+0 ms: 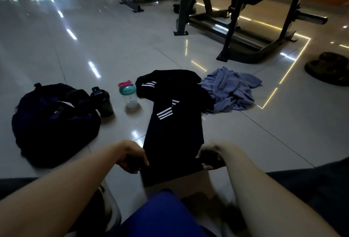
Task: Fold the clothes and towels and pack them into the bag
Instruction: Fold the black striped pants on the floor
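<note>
A black shirt with white stripes [173,123] lies stretched out on the tiled floor in front of me, folded narrow lengthwise. My left hand [132,158] grips its near left corner. My right hand [212,158] grips its near right corner. A crumpled blue-grey towel [231,89] lies on the floor just right of the shirt's far end, partly under it. A dark blue bag [54,123] sits slumped on the floor to the left, apart from both hands.
A black shaker bottle [103,102] and a clear bottle with a teal and pink lid [129,94] stand between bag and shirt. Gym machine frames [232,28] stand behind. Dark sandals [328,68] lie at the far right. My knees frame the bottom edge.
</note>
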The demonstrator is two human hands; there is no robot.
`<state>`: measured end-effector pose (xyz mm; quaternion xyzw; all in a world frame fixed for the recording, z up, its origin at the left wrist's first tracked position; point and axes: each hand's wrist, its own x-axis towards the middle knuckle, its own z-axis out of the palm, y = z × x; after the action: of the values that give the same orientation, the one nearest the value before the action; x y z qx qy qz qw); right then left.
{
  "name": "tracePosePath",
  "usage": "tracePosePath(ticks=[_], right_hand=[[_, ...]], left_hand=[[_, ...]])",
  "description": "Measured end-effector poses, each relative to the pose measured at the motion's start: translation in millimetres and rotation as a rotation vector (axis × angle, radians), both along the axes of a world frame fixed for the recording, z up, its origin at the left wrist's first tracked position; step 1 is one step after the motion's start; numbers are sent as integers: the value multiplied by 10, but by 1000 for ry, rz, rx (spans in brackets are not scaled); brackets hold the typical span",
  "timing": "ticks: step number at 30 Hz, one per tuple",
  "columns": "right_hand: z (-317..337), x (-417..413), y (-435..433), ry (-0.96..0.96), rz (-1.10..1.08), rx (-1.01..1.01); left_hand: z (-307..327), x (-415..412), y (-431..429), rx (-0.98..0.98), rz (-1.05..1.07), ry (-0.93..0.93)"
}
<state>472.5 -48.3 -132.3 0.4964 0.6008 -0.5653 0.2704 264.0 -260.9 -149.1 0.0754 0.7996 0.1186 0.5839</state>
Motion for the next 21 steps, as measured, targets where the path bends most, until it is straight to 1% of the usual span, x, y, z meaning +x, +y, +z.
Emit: tracePosePath(ticks=[4,7,13,19,21], right_hand=[[-255,-69,119,-22,-59,-45],[-445,-174,291,-29,-147,-84],[-743,-505,646,-40,-260,-18],[-1054,-957,1029,-105,-197,-85],[-1181,-1116,1120,-131,-209,-75]], left_hand=[[-88,-182,155,63,71,-74],[-177,-365,305,102,179,-115],[-512,-744,623,146,350,-211],[-973,-1126,1003,117,457,-264],[-1137,-1214,1139,96,480,-276]])
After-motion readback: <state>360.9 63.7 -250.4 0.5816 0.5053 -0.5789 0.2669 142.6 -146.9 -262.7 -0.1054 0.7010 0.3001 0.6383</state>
